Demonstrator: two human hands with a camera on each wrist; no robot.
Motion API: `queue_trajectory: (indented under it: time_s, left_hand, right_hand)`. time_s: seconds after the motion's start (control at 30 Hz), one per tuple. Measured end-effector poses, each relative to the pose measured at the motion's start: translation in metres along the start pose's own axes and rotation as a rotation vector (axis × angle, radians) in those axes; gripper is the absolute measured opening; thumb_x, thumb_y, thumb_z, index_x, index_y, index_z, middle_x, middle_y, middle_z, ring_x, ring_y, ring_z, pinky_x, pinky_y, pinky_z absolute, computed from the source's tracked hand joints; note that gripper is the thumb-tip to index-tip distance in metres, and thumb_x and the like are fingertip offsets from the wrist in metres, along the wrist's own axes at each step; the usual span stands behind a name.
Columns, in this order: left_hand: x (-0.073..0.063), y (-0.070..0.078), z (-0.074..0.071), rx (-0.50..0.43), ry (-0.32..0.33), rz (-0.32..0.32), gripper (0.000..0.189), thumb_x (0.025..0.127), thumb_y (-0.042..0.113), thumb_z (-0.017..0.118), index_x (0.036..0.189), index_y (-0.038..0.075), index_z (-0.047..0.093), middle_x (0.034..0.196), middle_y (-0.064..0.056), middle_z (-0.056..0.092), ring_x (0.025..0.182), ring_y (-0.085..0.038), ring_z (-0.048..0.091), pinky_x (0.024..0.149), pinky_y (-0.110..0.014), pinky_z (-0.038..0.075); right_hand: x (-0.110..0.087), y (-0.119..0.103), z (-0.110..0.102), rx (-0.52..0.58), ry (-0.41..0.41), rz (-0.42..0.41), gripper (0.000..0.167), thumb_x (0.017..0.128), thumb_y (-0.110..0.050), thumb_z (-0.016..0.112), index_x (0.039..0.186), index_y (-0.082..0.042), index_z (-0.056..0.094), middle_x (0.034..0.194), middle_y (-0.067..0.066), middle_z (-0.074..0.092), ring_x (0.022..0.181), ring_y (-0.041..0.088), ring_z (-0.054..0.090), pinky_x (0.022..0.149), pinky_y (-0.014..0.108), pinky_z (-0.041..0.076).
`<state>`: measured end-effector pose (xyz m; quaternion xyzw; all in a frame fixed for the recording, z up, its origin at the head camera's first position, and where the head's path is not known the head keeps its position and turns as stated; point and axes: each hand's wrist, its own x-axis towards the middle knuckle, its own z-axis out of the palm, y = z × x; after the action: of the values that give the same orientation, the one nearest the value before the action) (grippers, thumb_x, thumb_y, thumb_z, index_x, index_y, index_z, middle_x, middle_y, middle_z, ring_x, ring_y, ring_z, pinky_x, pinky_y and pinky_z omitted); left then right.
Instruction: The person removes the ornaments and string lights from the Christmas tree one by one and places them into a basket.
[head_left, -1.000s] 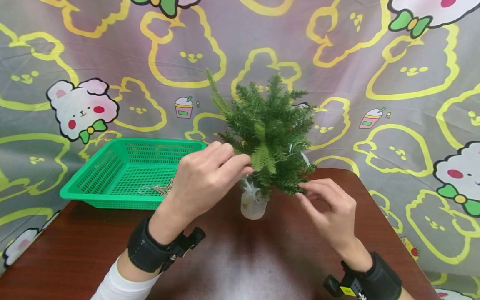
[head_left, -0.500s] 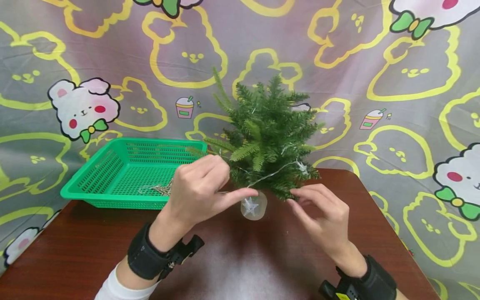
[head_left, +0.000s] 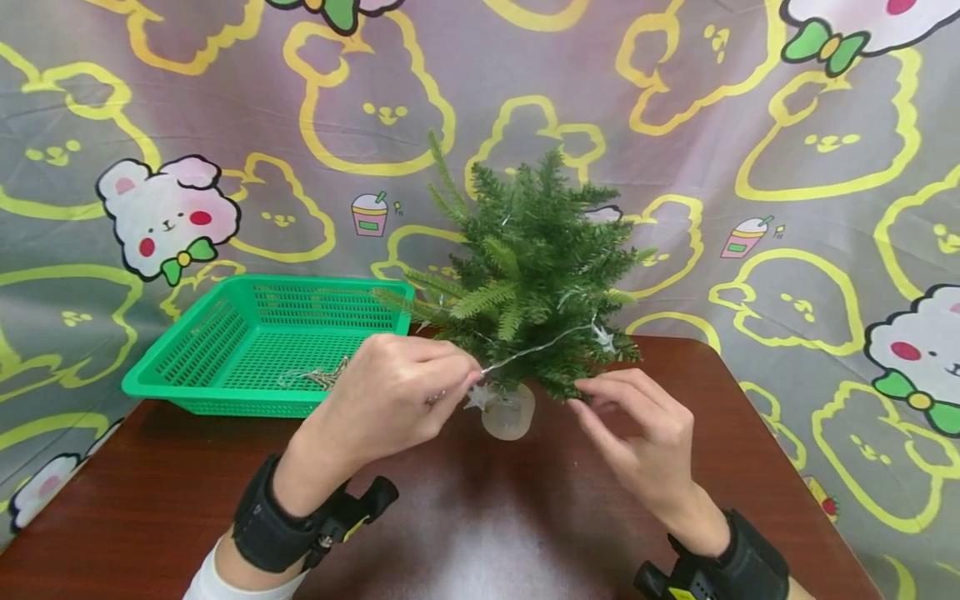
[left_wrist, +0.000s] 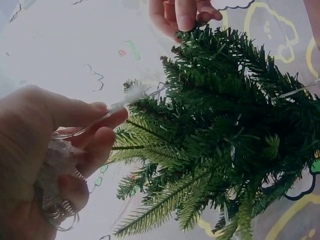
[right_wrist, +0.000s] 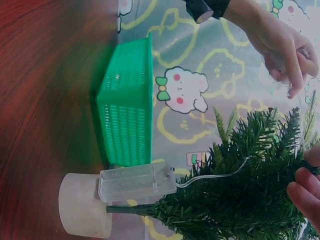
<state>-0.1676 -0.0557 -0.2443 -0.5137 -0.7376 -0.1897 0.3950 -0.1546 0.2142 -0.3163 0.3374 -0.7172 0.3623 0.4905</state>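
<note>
A small artificial Christmas tree (head_left: 547, 267) stands in a whitish round pot (head_left: 508, 417). At its lower left, my left hand (head_left: 408, 387) pinches the clear wire of a star string light (head_left: 540, 346) between thumb and finger. More of the string, bundled with clear stars (left_wrist: 57, 165), lies in that palm. A star (head_left: 603, 337) sits on the right side of the tree, where the wire runs. My right hand (head_left: 645, 417) pinches the tip of a low front branch (left_wrist: 187, 37). A clear battery box (right_wrist: 137, 182) hangs by the trunk, its cable going into the branches.
A green plastic basket (head_left: 172, 379) sits on the left of the brown table (head_left: 480, 517), with a small pile of thin gold-coloured pieces (head_left: 322, 379) inside. A patterned cloth (head_left: 675, 100) hangs right behind the tree.
My left hand has moved down and left, drawing the wire across the tree's front, its thumb now closed on the wire. The right hand has shifted slightly left with the branch.
</note>
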Motion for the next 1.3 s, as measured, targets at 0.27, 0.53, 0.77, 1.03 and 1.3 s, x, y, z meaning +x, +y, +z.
queue_trajectory:
  time_s: [0.27, 0.53, 0.77, 1.03, 1.3]
  left_hand:
    - [0.0, 0.001, 0.003, -0.047, -0.015, -0.071, 0.022, 0.086, -0.008, 0.057, 0.078, 0.011, 0.065, 0.086, 0.001, 0.076, 0.053, -0.003, 0.051, 0.049, -0.016, 0.028]
    - [-0.001, 0.002, 0.007, -0.081, -0.033, -0.157, 0.024, 0.093, -0.006, 0.054, 0.078, 0.013, 0.056, 0.085, 0.007, 0.072, 0.067, -0.005, 0.062, 0.052, -0.017, 0.036]
    - [-0.002, 0.004, 0.007, -0.077, -0.051, -0.2, 0.018, 0.095, -0.004, 0.056, 0.085, 0.011, 0.057, 0.084, 0.006, 0.072, 0.067, -0.005, 0.062, 0.055, -0.017, 0.042]
    - [-0.002, 0.007, 0.001, 0.007, 0.018, -0.176, 0.015, 0.103, 0.018, 0.051, 0.093, 0.008, 0.057, 0.08, 0.0, 0.063, 0.063, -0.009, 0.054, 0.055, -0.023, 0.044]
    - [-0.001, 0.009, 0.002, 0.083, -0.011, -0.19, 0.027, 0.103, 0.032, 0.052, 0.089, 0.015, 0.066, 0.08, 0.005, 0.07, 0.068, -0.008, 0.063, 0.053, -0.023, 0.046]
  right_hand:
    - [-0.002, -0.005, 0.002, 0.005, -0.013, -0.003, 0.023, 0.091, -0.023, 0.072, 0.09, 0.0, 0.075, 0.081, 0.009, 0.068, 0.066, 0.01, 0.062, 0.066, 0.013, 0.053]
    - [-0.003, -0.008, 0.007, 0.013, -0.03, -0.005, 0.022, 0.091, -0.023, 0.072, 0.092, -0.002, 0.075, 0.082, 0.008, 0.068, 0.065, 0.011, 0.064, 0.066, 0.014, 0.054]
    - [-0.001, -0.011, 0.007, 0.024, -0.064, -0.008, 0.021, 0.091, -0.022, 0.073, 0.095, -0.002, 0.076, 0.084, 0.008, 0.069, 0.066, 0.012, 0.066, 0.066, 0.016, 0.055]
    - [0.0, -0.009, -0.002, 0.079, -0.087, -0.006, 0.025, 0.09, -0.024, 0.074, 0.098, 0.0, 0.075, 0.087, 0.011, 0.07, 0.066, 0.012, 0.066, 0.065, 0.016, 0.056]
    - [0.006, 0.004, -0.02, 0.133, 0.072, -0.004, 0.023, 0.088, -0.014, 0.074, 0.086, 0.009, 0.073, 0.075, 0.009, 0.069, 0.069, 0.004, 0.064, 0.066, 0.01, 0.049]
